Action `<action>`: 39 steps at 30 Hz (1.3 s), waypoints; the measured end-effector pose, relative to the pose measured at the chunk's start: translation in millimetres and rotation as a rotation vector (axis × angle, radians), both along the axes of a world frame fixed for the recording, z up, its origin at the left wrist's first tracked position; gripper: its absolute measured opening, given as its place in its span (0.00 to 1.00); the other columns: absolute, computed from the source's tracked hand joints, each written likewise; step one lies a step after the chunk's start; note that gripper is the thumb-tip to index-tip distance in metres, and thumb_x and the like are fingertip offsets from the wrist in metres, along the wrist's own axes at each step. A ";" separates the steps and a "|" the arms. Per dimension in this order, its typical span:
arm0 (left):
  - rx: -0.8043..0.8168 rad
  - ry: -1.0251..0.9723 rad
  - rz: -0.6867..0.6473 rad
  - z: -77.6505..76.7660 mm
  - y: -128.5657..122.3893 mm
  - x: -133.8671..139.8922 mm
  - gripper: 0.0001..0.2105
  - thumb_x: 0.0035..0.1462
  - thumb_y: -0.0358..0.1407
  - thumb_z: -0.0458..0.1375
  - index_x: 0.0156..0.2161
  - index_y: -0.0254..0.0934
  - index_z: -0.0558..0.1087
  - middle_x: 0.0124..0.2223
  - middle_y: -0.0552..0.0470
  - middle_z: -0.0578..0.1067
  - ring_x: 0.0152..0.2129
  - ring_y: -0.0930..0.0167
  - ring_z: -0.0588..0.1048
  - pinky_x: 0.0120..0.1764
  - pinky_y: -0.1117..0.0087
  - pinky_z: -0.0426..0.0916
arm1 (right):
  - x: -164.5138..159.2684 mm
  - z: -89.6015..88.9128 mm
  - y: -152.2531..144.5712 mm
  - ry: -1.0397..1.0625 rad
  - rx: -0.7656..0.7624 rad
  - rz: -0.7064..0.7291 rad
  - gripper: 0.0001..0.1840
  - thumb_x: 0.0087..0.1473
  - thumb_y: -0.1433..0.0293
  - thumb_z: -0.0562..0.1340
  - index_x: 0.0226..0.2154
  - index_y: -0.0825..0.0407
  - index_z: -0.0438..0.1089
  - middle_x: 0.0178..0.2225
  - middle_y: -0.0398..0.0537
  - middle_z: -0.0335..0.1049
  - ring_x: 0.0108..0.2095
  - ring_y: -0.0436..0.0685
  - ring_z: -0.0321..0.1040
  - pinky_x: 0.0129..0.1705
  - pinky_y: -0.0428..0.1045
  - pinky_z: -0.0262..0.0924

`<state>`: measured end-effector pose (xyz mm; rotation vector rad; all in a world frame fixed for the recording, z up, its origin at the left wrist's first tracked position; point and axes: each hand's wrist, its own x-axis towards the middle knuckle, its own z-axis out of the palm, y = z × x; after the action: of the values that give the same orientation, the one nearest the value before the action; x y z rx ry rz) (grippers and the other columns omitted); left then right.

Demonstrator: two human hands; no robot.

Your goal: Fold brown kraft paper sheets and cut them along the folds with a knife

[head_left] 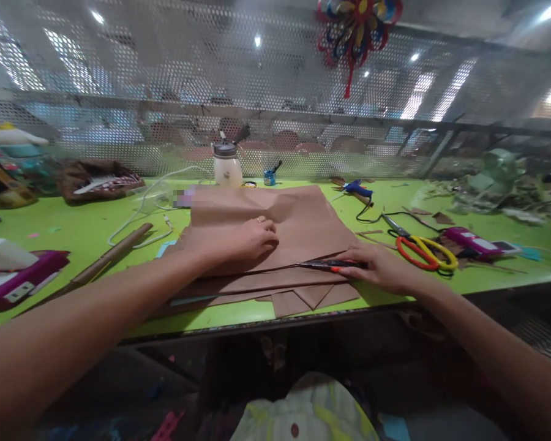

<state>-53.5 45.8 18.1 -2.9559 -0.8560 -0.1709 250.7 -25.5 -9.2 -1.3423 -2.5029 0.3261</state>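
A large brown paper sheet [257, 208] lies creased across the worktable. On its middle rests my left hand [252, 239], fingers curled together and tips pressed down on the paper. My right hand [367, 266] is at the sheet's near right edge, closed around a slim dark pointed tool [319, 264] that looks like a knife. The tool lies along the paper's near edge, its tip toward the left. Folded brown paper pieces [298, 301] lie just below, at the table's front edge.
Red-and-yellow-handled scissors [427, 253] and a purple power strip [472, 242] lie at right, a blue glue gun [359, 188] behind. A rolled brown tube [110, 257] and another purple power strip [32, 278] are at left. A pale bottle [227, 166] stands at the back.
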 end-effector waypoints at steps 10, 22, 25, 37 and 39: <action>-0.003 0.050 -0.074 -35.1 19.0 -27.4 0.21 0.65 0.31 0.38 0.58 0.38 0.65 0.54 0.45 0.68 0.49 0.66 0.65 0.54 0.63 0.55 | -7.9 -7.7 -0.3 0.083 0.051 0.032 0.19 0.60 0.59 0.55 0.46 0.52 0.73 0.40 0.55 0.71 0.41 0.59 0.66 0.43 0.53 0.62; 0.040 -0.019 -0.114 -42.4 18.9 -28.6 0.20 0.66 0.32 0.39 0.57 0.38 0.66 0.52 0.43 0.69 0.44 0.66 0.65 0.49 0.63 0.58 | -19.5 -4.0 8.8 0.086 0.039 0.095 0.19 0.60 0.58 0.55 0.44 0.52 0.73 0.38 0.54 0.71 0.39 0.58 0.66 0.41 0.52 0.61; 0.038 -0.036 -0.116 -43.6 19.3 -29.0 0.20 0.66 0.33 0.39 0.57 0.40 0.66 0.52 0.44 0.69 0.45 0.66 0.65 0.50 0.63 0.58 | -22.5 -4.8 9.4 0.092 0.043 0.096 0.20 0.60 0.58 0.55 0.45 0.52 0.73 0.37 0.54 0.71 0.38 0.58 0.66 0.41 0.52 0.60; 0.048 -0.048 -0.116 -49.9 20.9 -30.3 0.20 0.66 0.33 0.39 0.57 0.38 0.67 0.52 0.43 0.69 0.45 0.66 0.64 0.51 0.61 0.57 | -25.2 -3.4 -0.3 0.115 -0.051 0.082 0.19 0.59 0.58 0.57 0.46 0.51 0.74 0.39 0.53 0.72 0.39 0.57 0.67 0.41 0.51 0.60; 0.058 -0.038 -0.115 -48.4 19.7 -30.2 0.20 0.66 0.33 0.39 0.57 0.39 0.66 0.52 0.44 0.69 0.45 0.66 0.64 0.51 0.61 0.57 | -31.1 -2.7 1.4 0.108 -0.041 0.095 0.20 0.59 0.57 0.57 0.46 0.50 0.74 0.39 0.53 0.73 0.39 0.57 0.67 0.41 0.51 0.60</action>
<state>-83.7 65.5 -30.2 -2.9576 -0.6724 -0.2544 219.6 -24.1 -11.9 -1.1900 -2.4864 0.4605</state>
